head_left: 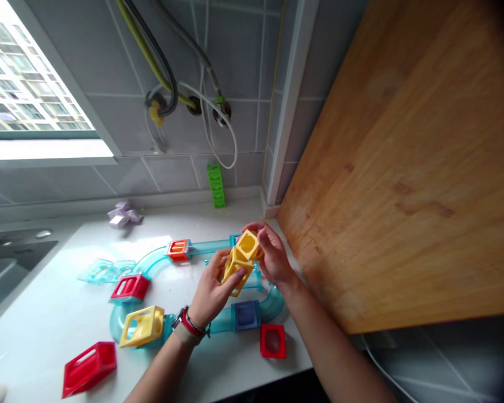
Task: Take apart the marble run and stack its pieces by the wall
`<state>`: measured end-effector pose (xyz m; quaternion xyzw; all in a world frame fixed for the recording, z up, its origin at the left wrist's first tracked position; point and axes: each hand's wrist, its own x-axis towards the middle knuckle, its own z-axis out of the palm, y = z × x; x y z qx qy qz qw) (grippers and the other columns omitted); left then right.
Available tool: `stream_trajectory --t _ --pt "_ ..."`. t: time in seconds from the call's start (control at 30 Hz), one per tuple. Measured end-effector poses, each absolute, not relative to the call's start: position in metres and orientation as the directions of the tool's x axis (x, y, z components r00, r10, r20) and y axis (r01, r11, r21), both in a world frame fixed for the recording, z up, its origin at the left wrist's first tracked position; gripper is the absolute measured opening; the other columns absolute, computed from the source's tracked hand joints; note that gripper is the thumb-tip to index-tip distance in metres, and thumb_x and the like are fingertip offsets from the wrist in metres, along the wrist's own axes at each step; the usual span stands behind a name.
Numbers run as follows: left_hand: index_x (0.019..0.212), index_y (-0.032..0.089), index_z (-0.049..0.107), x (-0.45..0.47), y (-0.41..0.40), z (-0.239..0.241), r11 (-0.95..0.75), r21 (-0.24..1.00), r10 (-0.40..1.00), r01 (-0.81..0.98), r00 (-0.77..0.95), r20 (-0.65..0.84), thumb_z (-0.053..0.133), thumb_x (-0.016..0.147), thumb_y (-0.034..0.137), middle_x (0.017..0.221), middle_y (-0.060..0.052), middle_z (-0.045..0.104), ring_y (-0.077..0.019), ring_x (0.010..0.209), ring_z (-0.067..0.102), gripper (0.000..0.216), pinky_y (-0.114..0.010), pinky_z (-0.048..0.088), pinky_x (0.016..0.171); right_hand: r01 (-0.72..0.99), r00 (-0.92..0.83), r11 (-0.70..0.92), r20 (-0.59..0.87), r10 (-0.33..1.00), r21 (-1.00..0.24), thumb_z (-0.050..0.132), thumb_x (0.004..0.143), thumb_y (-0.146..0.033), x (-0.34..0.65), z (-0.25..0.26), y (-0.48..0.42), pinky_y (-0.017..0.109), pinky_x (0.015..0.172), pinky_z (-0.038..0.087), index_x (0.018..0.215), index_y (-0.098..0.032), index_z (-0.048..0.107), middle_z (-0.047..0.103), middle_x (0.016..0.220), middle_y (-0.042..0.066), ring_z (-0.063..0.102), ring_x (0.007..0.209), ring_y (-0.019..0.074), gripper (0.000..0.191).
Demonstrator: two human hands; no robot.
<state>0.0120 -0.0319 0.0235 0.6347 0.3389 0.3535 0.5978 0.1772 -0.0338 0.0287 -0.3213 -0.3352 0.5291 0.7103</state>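
Note:
My left hand [212, 294] is closed around a long yellow open-frame toy block [237, 267], tilted above the counter. My right hand [275, 258] grips a yellow toy block with a round hole [248, 244], its fingers partly behind it. The two yellow pieces touch; whether they are locked together I cannot tell. Beneath my hands lies a loop of clear blue toy track [212, 246]. Set along it are an orange block [178, 249], a red block [130, 287], another yellow block [143, 326] and a blue-purple block [246, 315]. My hands hide part of the loop.
Loose on the white counter [46, 336] are a red ramp-shaped block [89, 369], a red cube [273, 341], clear blue pieces [103, 271] and lilac blocks [123, 215]. A green strip [216, 186] leans on the wall. A wooden panel [403, 168] bounds the right; a sink [21, 263] is left.

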Motion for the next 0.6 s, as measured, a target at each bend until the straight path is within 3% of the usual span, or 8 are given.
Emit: stream_trajectory --t 0.13,0.27,0.37,0.6 --pt "0.127 0.021 0.053 0.0095 -0.0293 0.022 -0.032 0.999 0.895 -0.008 0.445 0.032 0.066 0.093 0.045 0.103 -0.007 0.072 -0.0202 0.082 0.07 0.044 -0.031 0.057 0.071 -0.551 0.13 0.194 0.146 0.981 -0.812 0.064 0.093 -0.052 0.1755 0.027 -0.0372 0.029 0.082 0.054 0.117 -0.028 0.067 0.068 0.111 0.003 0.066 0.095 0.0197 0.034" --pt "0.127 0.021 0.055 0.0072 -0.0256 0.0179 0.004 0.999 0.906 -0.039 0.423 0.013 0.066 0.092 0.047 0.099 -0.006 0.071 -0.0203 0.077 0.071 0.045 -0.031 0.057 0.068 -0.567 0.039 0.118 0.116 0.992 -0.815 0.071 0.089 -0.039 0.1771 0.0251 -0.0354 0.029 0.082 0.056 0.118 -0.029 0.066 0.069 0.117 0.003 0.068 0.098 0.0197 0.031" --pt "0.128 0.021 0.056 0.0076 -0.0246 0.0171 -0.006 1.0 0.912 -0.019 0.41 0.013 0.068 0.091 0.047 0.101 -0.006 0.073 -0.0209 0.078 0.071 0.047 -0.031 0.057 0.069 -0.548 0.055 0.119 0.106 0.993 -0.828 0.073 0.09 -0.042 0.1769 0.0237 -0.0319 0.032 0.084 0.058 0.12 -0.028 0.066 0.07 0.121 0.004 0.072 0.095 0.0199 0.034" --pt "0.13 0.021 0.058 0.0104 -0.0282 0.0208 -0.028 0.998 0.863 0.055 0.504 -0.003 0.071 0.09 0.043 0.108 -0.008 0.074 -0.022 0.089 0.07 0.048 -0.028 0.055 0.072 -0.175 0.179 0.283 0.252 0.951 -0.943 0.071 0.089 -0.051 0.1752 0.0283 -0.0369 0.04 0.095 0.056 0.123 -0.027 0.072 0.066 0.135 0.008 0.071 0.107 0.0246 0.041"
